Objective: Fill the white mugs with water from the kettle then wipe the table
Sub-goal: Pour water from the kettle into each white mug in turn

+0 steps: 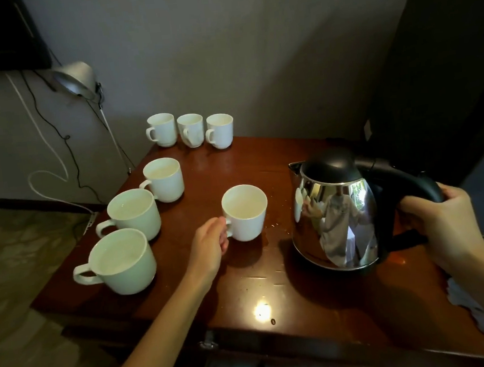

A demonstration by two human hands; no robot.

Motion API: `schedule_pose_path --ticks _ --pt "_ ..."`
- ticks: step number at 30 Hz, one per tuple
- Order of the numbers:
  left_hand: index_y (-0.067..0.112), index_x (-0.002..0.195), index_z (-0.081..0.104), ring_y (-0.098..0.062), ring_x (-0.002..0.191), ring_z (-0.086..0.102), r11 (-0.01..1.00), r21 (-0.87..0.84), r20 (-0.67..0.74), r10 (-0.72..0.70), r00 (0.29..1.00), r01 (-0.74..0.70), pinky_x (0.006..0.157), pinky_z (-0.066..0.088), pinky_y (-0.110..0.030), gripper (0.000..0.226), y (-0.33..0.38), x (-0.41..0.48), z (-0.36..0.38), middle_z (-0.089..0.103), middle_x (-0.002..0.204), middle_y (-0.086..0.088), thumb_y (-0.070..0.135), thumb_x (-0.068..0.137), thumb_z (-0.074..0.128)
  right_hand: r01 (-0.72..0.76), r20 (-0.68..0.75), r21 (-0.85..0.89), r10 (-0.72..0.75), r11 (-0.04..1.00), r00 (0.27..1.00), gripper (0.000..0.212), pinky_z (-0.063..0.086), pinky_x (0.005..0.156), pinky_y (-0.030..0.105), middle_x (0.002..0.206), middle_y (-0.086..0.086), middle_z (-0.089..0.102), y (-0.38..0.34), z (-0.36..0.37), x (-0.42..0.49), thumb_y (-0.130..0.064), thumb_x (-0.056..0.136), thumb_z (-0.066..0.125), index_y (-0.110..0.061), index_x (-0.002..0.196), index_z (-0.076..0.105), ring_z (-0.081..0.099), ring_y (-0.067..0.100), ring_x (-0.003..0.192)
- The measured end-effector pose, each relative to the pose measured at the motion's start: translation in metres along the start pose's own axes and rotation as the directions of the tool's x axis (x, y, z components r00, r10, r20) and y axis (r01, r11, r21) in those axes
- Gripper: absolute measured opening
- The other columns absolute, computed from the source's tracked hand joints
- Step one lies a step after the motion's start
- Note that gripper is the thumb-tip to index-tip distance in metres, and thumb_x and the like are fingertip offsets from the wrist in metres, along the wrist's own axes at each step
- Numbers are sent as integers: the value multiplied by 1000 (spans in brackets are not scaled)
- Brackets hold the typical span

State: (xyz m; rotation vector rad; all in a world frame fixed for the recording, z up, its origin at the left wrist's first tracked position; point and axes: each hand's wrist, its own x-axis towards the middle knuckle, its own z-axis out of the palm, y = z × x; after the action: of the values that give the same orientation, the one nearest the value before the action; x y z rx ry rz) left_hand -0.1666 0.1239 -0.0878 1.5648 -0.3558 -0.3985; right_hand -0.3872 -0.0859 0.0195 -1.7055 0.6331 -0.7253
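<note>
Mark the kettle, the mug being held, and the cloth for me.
kettle (pixel 334 219), head view, shiny steel body.
held mug (pixel 249 226), head view, front outer wall.
cloth (pixel 457 296), head view, its pale visible edge.

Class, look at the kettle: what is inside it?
The inside does not show. The kettle has its black lid shut, which covers any water, and the steel wall only mirrors the room. The right hand grips the handle.

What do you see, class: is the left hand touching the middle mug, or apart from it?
Touching. The head view shows the left hand gripping the handle of the middle mug, with no gap between them.
</note>
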Motion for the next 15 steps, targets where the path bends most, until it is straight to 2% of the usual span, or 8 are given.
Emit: schedule_pose_path --ticks 2,4,5,8,11,12,13,15 --pt "13 60 36 -14 54 31 1000 -9 6 -6 1000 6 53 26 -29 40 -2 0 0 33 56 0 18 99 38 20 7 14 -20 1000 1000 13 48 67 41 90 35 56 -4 5 -1 -25 60 75 -31 69 68 57 42 80" --pt "13 61 37 -14 54 33 1000 7 11 -17 1000 16 54 27 -28 39 -2 0 0 34 56 -1 19 100 38 39 -4 -29 -39 999 999 29 50 62 34 89 33 57 -1 2 1 -4 77 63 -31 69 69 57 40 79" --pt "12 61 37 -14 54 33 1000 15 14 -19 1000 19 54 28 -28 39 -3 0 0 34 56 -1 19 100 38 45 -7 -36 -45 998 999 33 51 60 30 89 34 57 1 1 3 0 80 59 -30 71 69 58 40 79" --pt "12 60 36 -14 54 33 999 34 24 -20 1000 19 54 28 -28 40 -4 1 1 34 56 -2 19 99 38 49 -19 -59 -50 997 999 31 50 62 33 91 38 56 1 3 6 1 80 59 -27 73 68 59 39 78" --pt "12 59 35 -14 54 33 1000 30 35 -2 999 1 53 28 -27 40 -6 1 0 34 56 -1 19 99 38 61 0 -74 -61 995 998 25 49 73 51 92 40 54 -4 7 6 -3 74 66 -27 74 69 57 50 82" --pt "12 60 36 -14 54 33 999 39 42 4 999 -5 54 28 -27 40 -5 0 -1 34 56 -2 19 99 38 61 16 -71 -60 996 998 23 48 73 53 90 39 55 -7 8 6 -3 72 68 -26 73 68 57 51 81" --pt "12 60 36 -13 54 33 999 48 51 10 999 -12 54 29 -26 40 -5 0 -1 34 57 -2 20 99 38 68 26 -80 -66 994 997 25 49 70 48 85 36 56 -8 8 7 0 74 66 -26 72 68 57 47 78" --pt "12 61 38 -13 54 33 998 55 63 18 998 -22 54 29 -26 40 -5 1 -2 35 57 -2 21 100 38 83 42 -112 -79 990 996 34 48 58 29 73 23 56 -7 8 10 5 79 58 -26 69 67 56 32 67"
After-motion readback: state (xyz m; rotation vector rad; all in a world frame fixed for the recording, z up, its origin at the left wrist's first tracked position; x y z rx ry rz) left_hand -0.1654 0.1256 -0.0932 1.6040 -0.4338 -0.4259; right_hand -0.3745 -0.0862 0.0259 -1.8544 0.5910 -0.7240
